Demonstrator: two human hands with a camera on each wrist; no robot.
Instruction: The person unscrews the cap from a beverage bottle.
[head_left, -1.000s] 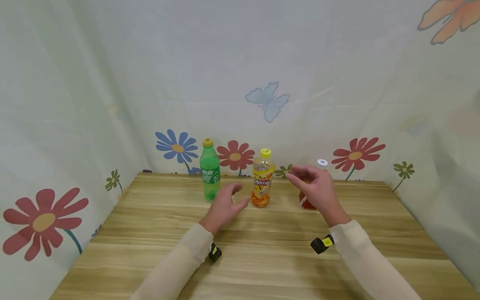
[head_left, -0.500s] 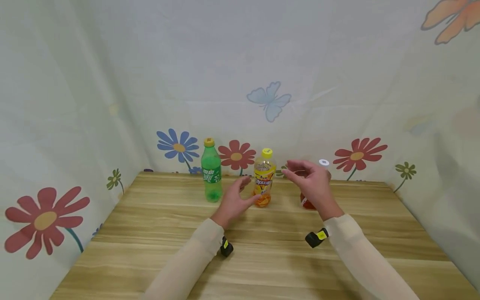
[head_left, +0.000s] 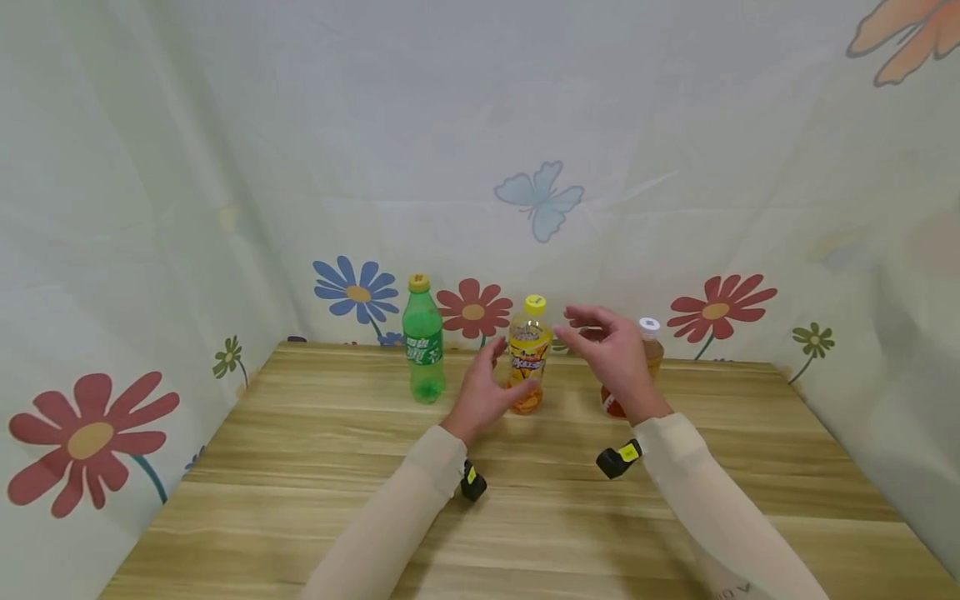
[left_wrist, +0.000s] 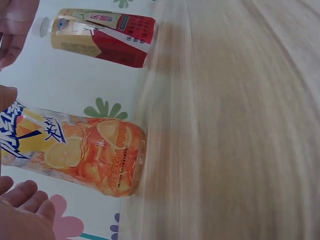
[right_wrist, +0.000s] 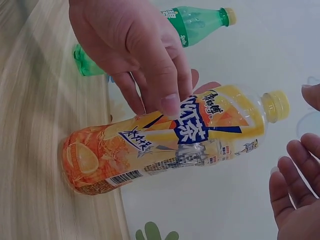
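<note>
An iced tea bottle point(head_left: 527, 343) with a yellow cap and an orange lemon-slice label stands upright at the table's middle. My left hand point(head_left: 483, 390) reaches around its left side, thumb across the front; in the left wrist view a gap shows between the fingers point(left_wrist: 27, 205) and the bottle. Whether the thumb touches it, I cannot tell. My right hand point(head_left: 618, 354) hovers to the right of the yellow cap point(right_wrist: 276, 105), fingers loosely bent and holding nothing. Behind that hand is a red-and-cream labelled bottle point(left_wrist: 107, 36) with a white cap, partly hidden in the head view.
A green Sprite bottle point(head_left: 423, 337) with a yellow cap stands to the left of the iced tea. The wooden table point(head_left: 540, 533) ends at a flower-printed cloth backdrop point(head_left: 420, 150). Small black cameras point(head_left: 618, 460) hang at both wrists.
My left hand has moved right, from beside the Sprite bottle to around the iced tea bottle. The right hand has shifted left and slightly up, towards the yellow cap. The bottles have stayed put.
</note>
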